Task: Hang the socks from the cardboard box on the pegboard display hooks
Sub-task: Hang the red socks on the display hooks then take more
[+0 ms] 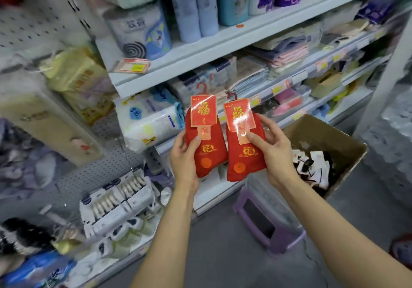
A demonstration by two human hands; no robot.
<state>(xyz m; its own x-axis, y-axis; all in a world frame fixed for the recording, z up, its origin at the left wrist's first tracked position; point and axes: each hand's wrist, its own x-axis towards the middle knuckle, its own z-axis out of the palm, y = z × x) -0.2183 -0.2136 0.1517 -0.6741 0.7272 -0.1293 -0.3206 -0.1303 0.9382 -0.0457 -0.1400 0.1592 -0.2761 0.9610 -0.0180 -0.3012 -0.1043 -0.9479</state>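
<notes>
Head view shows a person standing in a shop aisle with a pair of red socks in each hand, both raised at the centre of the frame. The left hand grips the left pair of red socks, thumb pressed on the front just under its card and fingers curled behind. The right hand pinches the right pair of red socks in the same way, thumb on the lower edge of the glossy red header card. Each card carries a small red plastic hanger hook at its top, and both hooks are free, caught on nothing.

The cardboard box sits open at centre right on the floor side of the aisle, with more socks, black and white, lying inside. The pegboard runs down the left of the frame, much of it covered by hanging packaged goods; its display hooks are blurred and cannot be singled out with certainty.

By the look of it, the step in hand is carrying: two pairs are out of the box and not yet hung. The next move calls for turning toward the left of the frame, finding a free peg, and threading one hanger hook over it with the card facing outward, while the other hand keeps its pair clear.
</notes>
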